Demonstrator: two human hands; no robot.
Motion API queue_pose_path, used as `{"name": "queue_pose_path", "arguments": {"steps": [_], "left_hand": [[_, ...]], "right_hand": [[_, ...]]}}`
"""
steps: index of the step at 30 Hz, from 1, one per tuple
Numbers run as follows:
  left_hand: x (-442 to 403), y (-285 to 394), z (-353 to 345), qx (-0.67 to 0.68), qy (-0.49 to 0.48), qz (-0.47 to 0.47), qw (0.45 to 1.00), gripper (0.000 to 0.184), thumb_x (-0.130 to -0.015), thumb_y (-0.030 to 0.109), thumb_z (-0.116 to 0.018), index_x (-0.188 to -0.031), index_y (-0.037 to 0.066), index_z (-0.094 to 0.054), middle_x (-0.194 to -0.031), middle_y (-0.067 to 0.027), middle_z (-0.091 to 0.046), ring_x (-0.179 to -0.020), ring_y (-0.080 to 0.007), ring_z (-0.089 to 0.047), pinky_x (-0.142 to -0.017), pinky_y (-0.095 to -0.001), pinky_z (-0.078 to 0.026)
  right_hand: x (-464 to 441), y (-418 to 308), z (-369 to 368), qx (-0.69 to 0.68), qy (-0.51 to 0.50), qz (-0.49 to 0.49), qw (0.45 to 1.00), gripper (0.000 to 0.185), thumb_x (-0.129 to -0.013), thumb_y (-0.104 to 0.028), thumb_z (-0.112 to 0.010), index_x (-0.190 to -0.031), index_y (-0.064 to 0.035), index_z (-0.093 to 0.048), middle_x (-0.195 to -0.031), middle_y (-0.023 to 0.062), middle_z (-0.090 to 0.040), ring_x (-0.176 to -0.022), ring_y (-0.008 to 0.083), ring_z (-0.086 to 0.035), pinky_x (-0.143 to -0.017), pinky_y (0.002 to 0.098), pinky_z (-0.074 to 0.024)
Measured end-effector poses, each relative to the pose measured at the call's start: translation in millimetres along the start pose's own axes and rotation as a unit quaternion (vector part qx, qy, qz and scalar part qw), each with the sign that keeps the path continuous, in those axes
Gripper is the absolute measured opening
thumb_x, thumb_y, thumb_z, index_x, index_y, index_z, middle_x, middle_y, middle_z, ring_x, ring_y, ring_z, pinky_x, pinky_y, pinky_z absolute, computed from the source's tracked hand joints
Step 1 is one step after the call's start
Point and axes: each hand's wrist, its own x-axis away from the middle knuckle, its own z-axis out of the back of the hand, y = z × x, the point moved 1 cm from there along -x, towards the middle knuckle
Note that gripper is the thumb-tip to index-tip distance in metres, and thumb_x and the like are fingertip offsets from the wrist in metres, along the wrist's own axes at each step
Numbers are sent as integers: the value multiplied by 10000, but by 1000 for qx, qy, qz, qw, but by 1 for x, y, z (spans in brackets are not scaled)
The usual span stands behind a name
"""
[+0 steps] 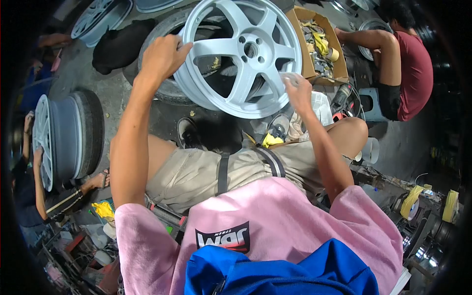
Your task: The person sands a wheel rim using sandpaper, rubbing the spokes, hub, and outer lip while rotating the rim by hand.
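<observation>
My left hand (164, 58) is curled over the left edge of a pale grey wheel (253, 67), thumb on its face and fingers hooked out of sight, and it appears to have hold of the rim. My right hand (297, 90) is at the near right edge, fingers bent; it is too blurred for me to tell whether it grips the rim or a small pale scrap. The wheel sits on the far side of my knees, tilted over a dark tyre (166, 92).

As I judge it, the work is partway: the face looks an even pale grey all over, and no tyre is fitted. How much of the rim or back is left, I can't tell from here.

Counting, I have one wheel between my hands, with six spokes and four bolt holes around the middle hole. Right of it are one cardboard box (331, 37) of mixed bits and one power tool (342, 96). I see both my shoes (279, 126). One person in a red shirt (416, 73) sits at the far right; on the left, one upright wheel (44, 142) has another person's two hands near it.
</observation>
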Motion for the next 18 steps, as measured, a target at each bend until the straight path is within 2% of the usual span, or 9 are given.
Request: {"name": "queue_pose_path", "arguments": {"steps": [1, 3, 7, 8, 9, 10, 11, 15, 18], "left_hand": [[4, -6, -6, -15, 2, 24, 1000, 436, -942, 426, -667, -895, 4, -765, -854, -252, -734, -832, -453, -711, -780, -524, -557], [13, -10, -16, -36, 11, 49, 998, 466, -939, 459, -672, -893, 5, -767, -862, -258, -736, -845, -454, -716, -791, -521, -560], [39, -17, -61, 30, -135, 123, 983, 633, -942, 585, -654, -875, -37, -757, -849, -247, -748, -855, -404, -753, -816, -500, -575], [47, -15, -72, 167, -202, 154, 953, 647, -949, 556, -671, -865, -82, -736, -786, -222, -746, -742, -330, -764, -736, -443, -592], [53, -11, -86, 267, -243, 165, 918, 571, -971, 435, -722, -873, -128, -711, -757, -146, -739, -628, -179, -736, -577, -297, -578], [61, -4, -97, 355, -259, 207, 874, 539, -979, 403, -714, -907, -132, -720, -772, -153, -743, -635, -178, -726, -582, -295, -574], [66, 0, -103, 371, -225, 206, 877, 523, -979, 384, -715, -912, -135, -722, -769, -156, -741, -637, -179, -720, -584, -300, -574], [65, -1, -106, 342, -169, 199, 903, 477, -979, 336, -714, -899, -134, -728, -753, -156, -736, -647, -187, -712, -592, -313, -572], [51, -17, -97, 255, -143, 187, 938, 494, -929, 349, -745, -879, -142, -727, -729, -179, -729, -652, -222, -724, -614, -365, -571]], "right_hand": [[-6, 12, 10, 40, -24, -111, 993, 278, -951, -242, -658, -1111, -38, -757, -1068, 220, -734, -979, 388, -717, -858, 433, -542], [-5, 62, -2, 43, -28, -128, 990, 315, -967, -286, -635, -1122, -37, -752, -1065, 230, -732, -992, 397, -711, -874, 440, -536], [8, 65, -39, 13, -45, -110, 993, 453, -1027, -415, -528, -1200, -37, -707, -968, 249, -719, -988, 439, -679, -898, 473, -499], [9, 65, -43, 10, -46, -106, 993, 453, -1027, -415, -528, -1200, -37, -707, -968, 249, -719, -988, 439, -679, -898, 473, -499], [10, 64, -46, -5, -22, -118, 993, 460, -1032, -425, -516, -1176, -30, -702, -936, 245, -708, -962, 444, -673, -880, 480, -496], [11, 63, -48, -19, 3, -130, 991, 470, -1037, -436, -503, -1152, -24, -698, -903, 240, -698, -935, 449, -667, -863, 486, -493], [8, 63, -46, -9, -16, -132, 991, 480, -1044, -445, -478, -1031, -14, -688, -839, 227, -672, -872, 424, -662, -829, 489, -483], [-1, 71, -45, 1, -32, -123, 992, 506, -1042, -448, -471, -894, 10, -627, -734, 205, -625, -743, 377, -628, -761, 483, -476], [3, 70, -46, 44, -69, -202, 976, 477, -1003, -422, -548, -997, 22, -723, -787, 231, -684, -781, 348, -676, -769, 470, -500]]}}
